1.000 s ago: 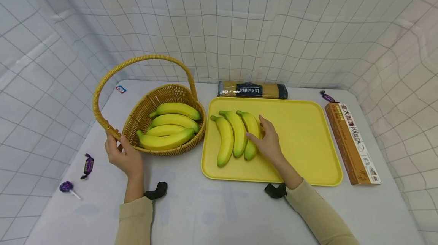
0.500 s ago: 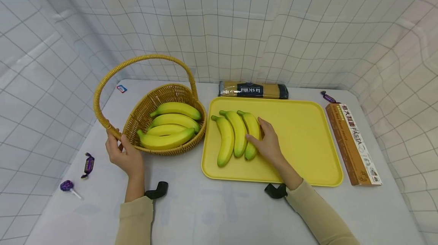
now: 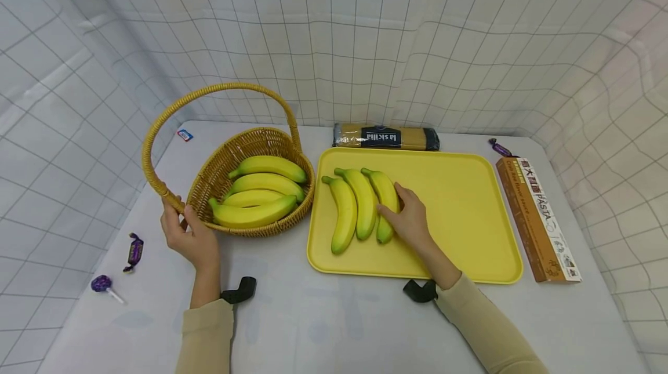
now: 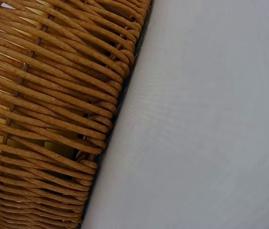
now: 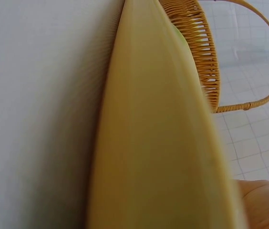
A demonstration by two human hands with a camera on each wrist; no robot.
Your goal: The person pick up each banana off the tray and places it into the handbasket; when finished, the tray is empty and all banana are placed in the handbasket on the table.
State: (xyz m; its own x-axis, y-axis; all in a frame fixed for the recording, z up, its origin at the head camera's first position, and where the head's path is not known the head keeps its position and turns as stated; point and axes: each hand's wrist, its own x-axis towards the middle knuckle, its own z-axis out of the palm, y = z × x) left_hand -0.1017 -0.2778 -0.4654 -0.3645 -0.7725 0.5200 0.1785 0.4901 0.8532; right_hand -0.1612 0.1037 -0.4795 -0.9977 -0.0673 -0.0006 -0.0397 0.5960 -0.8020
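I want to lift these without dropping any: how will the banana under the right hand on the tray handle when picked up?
The banana looks smooth-skinned, so it may slip a little under the right hand. It probably stays stiff, keeping its curve. On the flat tray that curve may let it rock or pivot if nudged.

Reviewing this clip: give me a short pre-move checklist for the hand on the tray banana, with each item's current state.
1. Right hand on the rightmost banana: ok, fingers curl round it.
2. Banana lying in the yellow tray: ok.
3. Left hand holding the basket handle: ok.
4. Room left in the basket, which holds four bananas: cannot tell.
5. Neighbouring banana apart from the gripped one: not ok, they touch.
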